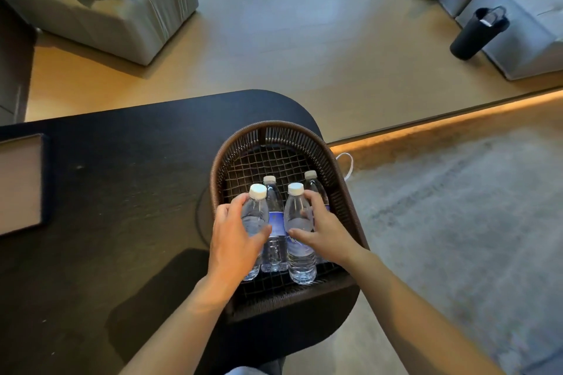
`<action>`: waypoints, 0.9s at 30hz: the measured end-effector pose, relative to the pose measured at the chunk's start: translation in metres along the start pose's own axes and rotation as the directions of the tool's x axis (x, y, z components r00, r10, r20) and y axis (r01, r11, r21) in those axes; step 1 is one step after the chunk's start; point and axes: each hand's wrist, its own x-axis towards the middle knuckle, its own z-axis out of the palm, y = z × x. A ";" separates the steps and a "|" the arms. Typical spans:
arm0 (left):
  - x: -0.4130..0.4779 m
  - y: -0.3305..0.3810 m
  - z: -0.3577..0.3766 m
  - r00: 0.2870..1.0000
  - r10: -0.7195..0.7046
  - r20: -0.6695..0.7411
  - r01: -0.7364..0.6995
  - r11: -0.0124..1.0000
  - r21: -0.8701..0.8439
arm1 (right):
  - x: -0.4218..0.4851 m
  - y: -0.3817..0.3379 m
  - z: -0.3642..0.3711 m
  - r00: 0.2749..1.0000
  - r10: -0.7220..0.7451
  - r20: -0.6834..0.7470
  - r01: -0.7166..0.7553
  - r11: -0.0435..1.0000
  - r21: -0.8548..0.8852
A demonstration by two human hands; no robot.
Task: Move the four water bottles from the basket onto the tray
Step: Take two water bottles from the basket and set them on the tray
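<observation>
I have my left hand (pixel 234 240) and right hand (pixel 326 231) each wrapped around a front bottle (pixel 254 222) in the basket (pixel 243 143) at the bench's right end, fingers closed, so two can lift together toward the tray (pixel 18 183).

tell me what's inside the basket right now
Inside the basket: four upright water bottles, the near two gripped by the left hand and right hand. The hands cover parts of them.

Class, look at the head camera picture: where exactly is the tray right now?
The tray lies at the far left edge of the head view on the dark table, cut off by the frame, well left of the basket with the bottles.
</observation>
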 end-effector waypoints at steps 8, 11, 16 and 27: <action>-0.042 0.000 -0.023 0.984 0.174 -0.037 -0.176 0.982 -0.067 | -0.055 -0.011 0.026 0.946 -0.125 -0.299 0.110 0.992 -0.067; -0.062 -0.001 -0.036 0.961 0.252 -0.111 -0.265 0.956 -0.125 | -0.078 -0.025 0.037 0.906 -0.179 -0.384 0.163 0.984 -0.074; -0.093 0.013 -0.069 0.939 0.265 -0.221 -0.312 0.925 -0.216 | -0.109 -0.059 0.053 0.843 -0.290 -0.454 0.258 0.957 -0.132; -0.157 -0.019 -0.190 0.885 0.254 -0.391 -0.325 0.937 -0.128 | -0.132 -0.149 0.131 0.749 -0.522 -0.408 0.490 0.851 -0.189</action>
